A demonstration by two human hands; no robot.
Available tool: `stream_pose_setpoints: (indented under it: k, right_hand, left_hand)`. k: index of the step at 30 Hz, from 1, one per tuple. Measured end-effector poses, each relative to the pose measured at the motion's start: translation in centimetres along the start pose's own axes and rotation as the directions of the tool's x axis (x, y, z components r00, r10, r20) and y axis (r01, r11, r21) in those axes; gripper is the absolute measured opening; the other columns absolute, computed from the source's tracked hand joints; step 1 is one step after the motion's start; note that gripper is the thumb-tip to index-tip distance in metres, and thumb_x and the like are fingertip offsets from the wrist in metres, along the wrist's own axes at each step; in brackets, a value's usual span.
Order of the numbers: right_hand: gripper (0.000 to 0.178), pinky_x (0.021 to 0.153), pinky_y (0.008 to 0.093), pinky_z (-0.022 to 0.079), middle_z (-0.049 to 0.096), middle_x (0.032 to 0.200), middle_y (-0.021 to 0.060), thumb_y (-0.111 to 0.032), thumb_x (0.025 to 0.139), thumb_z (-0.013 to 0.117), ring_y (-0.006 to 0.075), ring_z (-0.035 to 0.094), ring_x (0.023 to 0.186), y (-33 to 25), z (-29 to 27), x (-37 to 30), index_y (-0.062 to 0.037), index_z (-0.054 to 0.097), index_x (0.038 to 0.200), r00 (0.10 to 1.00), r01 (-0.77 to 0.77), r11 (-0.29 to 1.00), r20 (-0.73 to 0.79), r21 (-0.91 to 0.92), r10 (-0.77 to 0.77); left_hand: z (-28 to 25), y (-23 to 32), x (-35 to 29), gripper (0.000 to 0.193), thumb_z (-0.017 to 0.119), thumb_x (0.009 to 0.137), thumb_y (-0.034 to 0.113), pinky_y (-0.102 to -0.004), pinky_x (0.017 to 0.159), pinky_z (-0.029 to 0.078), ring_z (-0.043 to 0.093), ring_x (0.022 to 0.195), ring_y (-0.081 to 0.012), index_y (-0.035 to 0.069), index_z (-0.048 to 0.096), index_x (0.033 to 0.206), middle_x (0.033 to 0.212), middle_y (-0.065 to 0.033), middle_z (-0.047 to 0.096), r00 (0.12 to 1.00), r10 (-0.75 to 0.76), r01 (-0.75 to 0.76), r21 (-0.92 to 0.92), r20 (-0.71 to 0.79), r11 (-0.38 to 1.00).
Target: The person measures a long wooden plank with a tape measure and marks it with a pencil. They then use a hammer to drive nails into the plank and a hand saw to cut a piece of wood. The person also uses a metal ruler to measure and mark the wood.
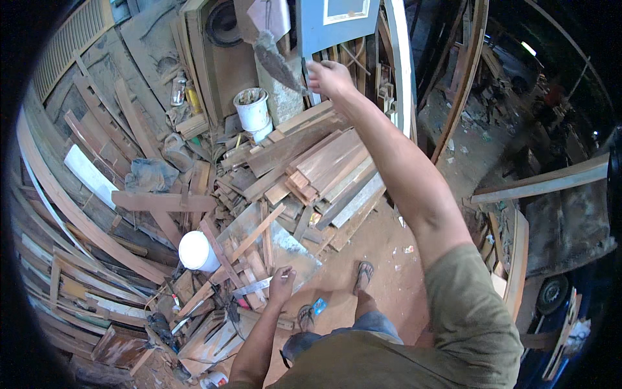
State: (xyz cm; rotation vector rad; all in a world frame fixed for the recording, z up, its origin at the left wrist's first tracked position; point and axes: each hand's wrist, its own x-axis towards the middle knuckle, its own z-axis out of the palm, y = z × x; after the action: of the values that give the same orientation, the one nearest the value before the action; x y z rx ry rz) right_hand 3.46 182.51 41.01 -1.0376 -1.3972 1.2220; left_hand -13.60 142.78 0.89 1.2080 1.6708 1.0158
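right hand [329,78]: we saw it raised far out ahead at arm's length, fingers curled shut on the handle end of a trowel [277,59].
trowel axis: we read the blade as running up and to the left from the grip, its tip well above the wood pile [324,172] and near a grey post [283,97].
left hand [282,284]: we saw it low and close to the body, fingers pinched on a slim white pencil-like stick [283,277]; we could not tell what the stick was.
nearer hand: we judged the left one nearer the metal ruler [254,286], which lay just beside its fingers, long axis running left to right across the offcuts.
relation that counts: we placed the trowel well apart from the left hand, with the whole pile between the two hands.
far white bucket [252,108]: we saw it upright, open, holding pale scraps or sticks; exact contents too small to tell.
near white bucket [197,251]: we saw only its white rounded side among the slats; contents not visible.
feet: we saw sandals [363,273] on bare red dirt floor [379,249], just right of the left hand.
blue panel [337,23]: we saw it standing upright just behind the right hand.
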Motion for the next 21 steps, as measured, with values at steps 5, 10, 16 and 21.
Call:
stream_pose_setpoints:
  k: [5,10,16,21]
  right_hand:
    - [0.088,0.106,0.0544,0.040,0.029,0.147,0.0325,-0.055,0.093,0.057,0.0408,0.041,0.128,-0.4,-0.6,10.0,-0.0017,0.021,0.152,0.967,-0.233,0.851,0.018,0.471,0.254]
    - [0.084,0.113,0.0573,0.026,0.024,0.155,0.0224,-0.059,0.093,0.056,0.0365,0.027,0.140,1.6,-2.2,13.0,-0.0125,0.021,0.154,0.954,-0.272,0.661,0.284,0.699,0.093]
    - [0.074,0.087,0.0357,0.039,0.048,0.124,0.0040,-0.058,0.092,0.061,0.0176,0.042,0.101,3.8,-12.9,5.4,-0.0099,0.041,0.143,0.983,-0.186,0.658,0.139,0.730,0.123]
    - [0.038,0.061,0.0273,0.036,0.047,0.082,0.0008,-0.047,0.098,0.057,0.0129,0.042,0.071,2.9,-24.9,2.3,-0.0115,0.055,0.113,0.996,-0.052,0.603,0.001,0.796,0.085]
  left_hand:
    - [6.3,9.2,4.1,0.035,0.065,0.095,0.025,-0.0315,0.081,0.052,0.067,0.092,-0.0203,-0.002,0.063,0.117,0.106,-0.0159,0.070,0.984,0.083,-0.088,-0.027,-0.156,0.996]
    - [14.3,9.9,5.4,0.034,0.065,0.095,0.023,-0.0312,0.081,0.052,0.066,0.091,-0.0187,-0.003,0.063,0.118,0.103,-0.0144,0.069,0.962,-0.168,0.142,-0.128,-0.217,0.982]
    - [19.3,10.8,5.4,0.029,0.066,0.094,0.022,-0.0302,0.076,0.052,0.062,0.082,-0.0145,0.000,0.065,0.114,0.095,-0.0077,0.068,0.953,-0.185,0.145,-0.175,-0.240,0.974]
    - [20.0,9.2,9.2,0.031,0.068,0.093,0.032,-0.0297,0.067,0.050,0.061,0.071,-0.0125,0.002,0.070,0.096,0.078,-0.0043,0.067,0.981,-0.135,0.126,-0.072,-0.142,0.989]
